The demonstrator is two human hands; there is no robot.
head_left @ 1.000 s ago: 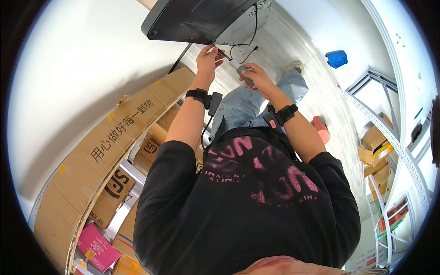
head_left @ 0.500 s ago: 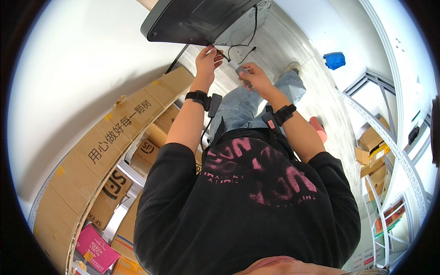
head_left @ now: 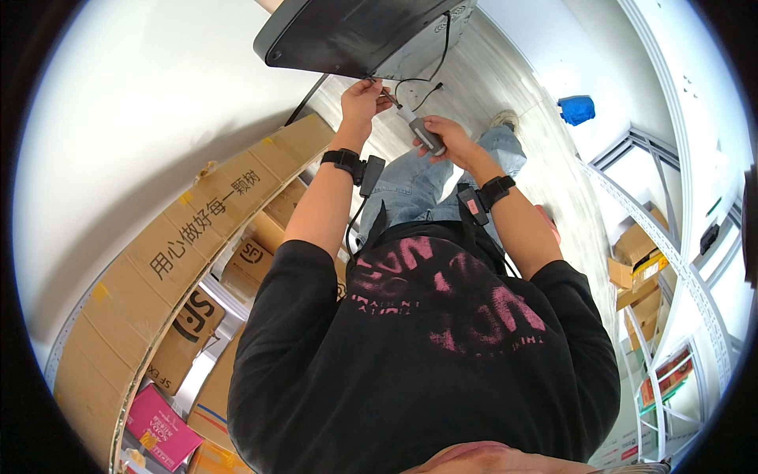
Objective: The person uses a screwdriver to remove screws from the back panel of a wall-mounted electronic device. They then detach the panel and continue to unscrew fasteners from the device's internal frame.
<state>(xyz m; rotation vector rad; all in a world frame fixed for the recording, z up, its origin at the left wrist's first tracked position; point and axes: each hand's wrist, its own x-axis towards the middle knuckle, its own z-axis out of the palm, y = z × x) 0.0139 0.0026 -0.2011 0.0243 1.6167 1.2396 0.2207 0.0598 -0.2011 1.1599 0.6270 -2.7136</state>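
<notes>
My right hand (head_left: 448,141) is closed around a grey electric screwdriver (head_left: 429,137), a cylindrical tool with a paler front end. From it a slim dark shaft (head_left: 392,100) slants up and left toward the lower edge of a large black panel (head_left: 347,39). At that edge my left hand (head_left: 365,100) pinches with thumb and forefinger. Its other fingers curl loosely behind the shaft. What sits in the pinch, if anything, is too small to make out. A black cable (head_left: 444,55) hangs from the panel, and a loose cable end (head_left: 430,95) lies just beyond the tool.
On the left runs a long shelf with a cardboard front (head_left: 205,213), holding cartons and a pink box (head_left: 163,426). A blue bundle (head_left: 576,110) lies at the far right. White shelving (head_left: 671,245) with cardboard boxes (head_left: 638,241) curves along the right side.
The panel and my left hand sit slightly further right in view. My right hand has shifted a little right and down, and more of the screwdriver's body shows.
</notes>
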